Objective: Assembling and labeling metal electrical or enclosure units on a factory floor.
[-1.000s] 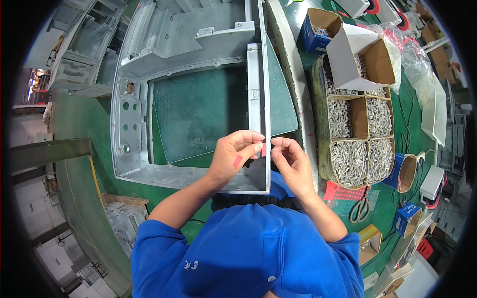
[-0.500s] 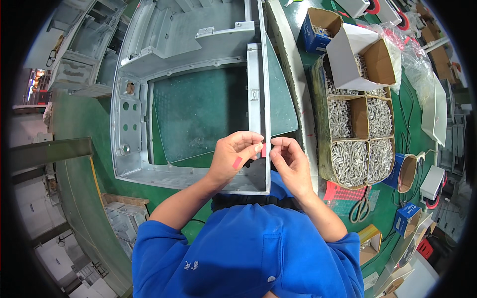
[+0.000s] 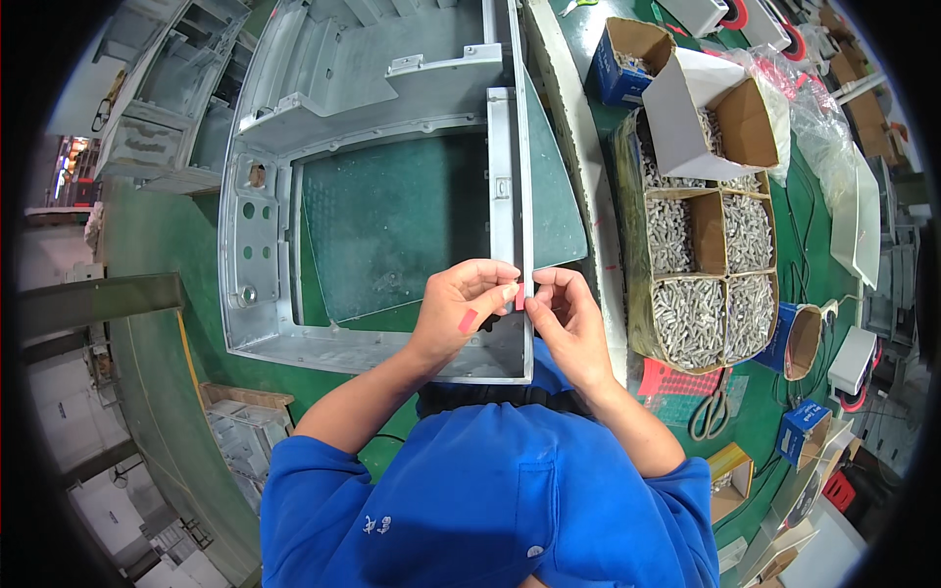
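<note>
— Both hands meet at the centre of the frame: the left hand (image 3: pixel 466 312) and the right hand (image 3: pixel 567 321) pinch a small red sticker (image 3: pixel 520 296) between their fingertips, right at the near end of the upright edge of the grey metal housing (image 3: pixel 372 108).

— Anything else red on the hands?

— Yes, a second red sticker (image 3: pixel 468 320) clings to the side of the left hand, just below the thumb. Both hands are closed narrow, fingers curled in around the little piece.

— And the housing itself?

— It fills the upper middle of the frame, a big cast panel with a rectangular opening through which the green table (image 3: pixel 392 225) shows. Its lower rim sits just under the hands.

— What lies to the right?

— A cardboard box with compartments (image 3: pixel 708 263), full of silvery screws, stands at the right of the frame, well apart from the hands. A small blue box (image 3: pixel 613 71) sits above it at upper right. Below the compartment box lies a red sheet of stickers (image 3: pixel 674 380) with a pair of scissors (image 3: pixel 708 414) just beside it.

— And the person?

— Blue work shirt (image 3: pixel 490 500), sleeves short, forearms coming up from the lower edge.
</note>
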`<state>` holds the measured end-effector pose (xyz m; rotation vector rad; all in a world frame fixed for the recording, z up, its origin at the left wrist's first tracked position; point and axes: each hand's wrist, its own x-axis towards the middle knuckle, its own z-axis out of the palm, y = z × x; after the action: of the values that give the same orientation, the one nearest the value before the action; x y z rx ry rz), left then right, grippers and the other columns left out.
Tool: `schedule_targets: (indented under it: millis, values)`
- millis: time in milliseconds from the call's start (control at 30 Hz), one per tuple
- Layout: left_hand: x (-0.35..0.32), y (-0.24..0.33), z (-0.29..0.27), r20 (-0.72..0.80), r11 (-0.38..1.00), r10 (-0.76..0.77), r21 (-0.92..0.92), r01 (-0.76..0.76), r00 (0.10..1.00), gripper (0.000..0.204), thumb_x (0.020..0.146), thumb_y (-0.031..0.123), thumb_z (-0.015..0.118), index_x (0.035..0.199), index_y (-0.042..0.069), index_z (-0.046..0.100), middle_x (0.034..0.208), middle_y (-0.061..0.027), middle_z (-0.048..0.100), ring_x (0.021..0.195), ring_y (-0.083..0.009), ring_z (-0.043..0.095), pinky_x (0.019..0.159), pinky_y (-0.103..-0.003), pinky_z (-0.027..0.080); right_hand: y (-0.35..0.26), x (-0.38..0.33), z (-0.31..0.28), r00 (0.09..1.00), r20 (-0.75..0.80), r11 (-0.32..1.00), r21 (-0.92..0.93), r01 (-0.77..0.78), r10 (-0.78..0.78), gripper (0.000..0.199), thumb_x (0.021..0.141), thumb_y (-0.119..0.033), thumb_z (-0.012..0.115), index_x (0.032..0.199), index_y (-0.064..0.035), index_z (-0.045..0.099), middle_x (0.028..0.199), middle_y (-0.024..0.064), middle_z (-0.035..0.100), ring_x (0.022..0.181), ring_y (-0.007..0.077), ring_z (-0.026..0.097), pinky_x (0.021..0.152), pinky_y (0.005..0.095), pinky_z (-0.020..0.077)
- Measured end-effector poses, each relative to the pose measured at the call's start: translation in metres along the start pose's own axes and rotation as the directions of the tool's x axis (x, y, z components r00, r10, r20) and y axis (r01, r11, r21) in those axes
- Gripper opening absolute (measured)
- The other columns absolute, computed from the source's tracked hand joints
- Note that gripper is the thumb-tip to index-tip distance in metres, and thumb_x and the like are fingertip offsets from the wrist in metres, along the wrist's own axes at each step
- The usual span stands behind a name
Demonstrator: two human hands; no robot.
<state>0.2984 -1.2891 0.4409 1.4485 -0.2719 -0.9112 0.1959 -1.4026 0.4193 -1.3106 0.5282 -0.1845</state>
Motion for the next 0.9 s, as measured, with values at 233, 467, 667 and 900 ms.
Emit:
schedule_targets:
  millis: [233,467,667,900]
  values:
    - [0.0002,-0.0007,-0.0001,0.005,1.0,0.008,-0.012,-0.008,1.0,0.016,0.078,0.004,0.056,0.092,-0.002,0.056,0.08,-0.0058,0.06,0.072,-0.0087,0.055,0.06,-0.02,0.043,-0.0011,0.0012,0.0021,1.0,-0.013,1.0,-0.001,-0.011,0.011,0.028,0.076,-0.004,0.056,0.101,-0.0039,0.044,0.076,-0.002,0.044,0.066,0.0036,0.042,0.058,0.0172,0.0368]
    - [0.0003,0.0009,0.0002,-0.013,1.0,-0.001,-0.006,0.001,1.0,0.017,0.077,0.003,0.056,0.093,-0.003,0.055,0.079,-0.0057,0.06,0.07,-0.0087,0.055,0.059,-0.02,0.043,-0.0041,0.0026,0.0038,1.0,-0.029,0.998,-0.065,0.003,-0.005,0.028,0.075,-0.003,0.056,0.1,-0.004,0.043,0.072,-0.0022,0.043,0.063,0.0032,0.042,0.055,0.0172,0.0365]
    - [0.0009,0.0015,-0.0008,-0.021,1.0,-0.011,-0.027,0.01,1.0,0.019,0.077,0.003,0.057,0.094,-0.004,0.054,0.078,-0.0058,0.059,0.069,-0.009,0.055,0.059,-0.02,0.043,-0.0048,0.0024,0.0044,1.0,-0.028,0.999,-0.038,-0.006,0.005,0.029,0.075,-0.002,0.056,0.1,-0.0045,0.043,0.071,-0.0025,0.043,0.063,0.0032,0.041,0.055,0.0172,0.0363]
    - [0.0012,0.0018,-0.0009,-0.017,0.999,-0.011,-0.052,0.011,1.0,0.02,0.075,0.001,0.057,0.095,-0.003,0.054,0.079,-0.0059,0.058,0.071,-0.0104,0.055,0.06,-0.022,0.044,-0.0036,0.0027,0.0037,1.0,-0.024,0.999,-0.035,-0.011,0.01,0.029,0.074,-0.002,0.056,0.1,-0.0052,0.043,0.072,-0.0027,0.043,0.064,0.0031,0.041,0.055,0.017,0.0361]
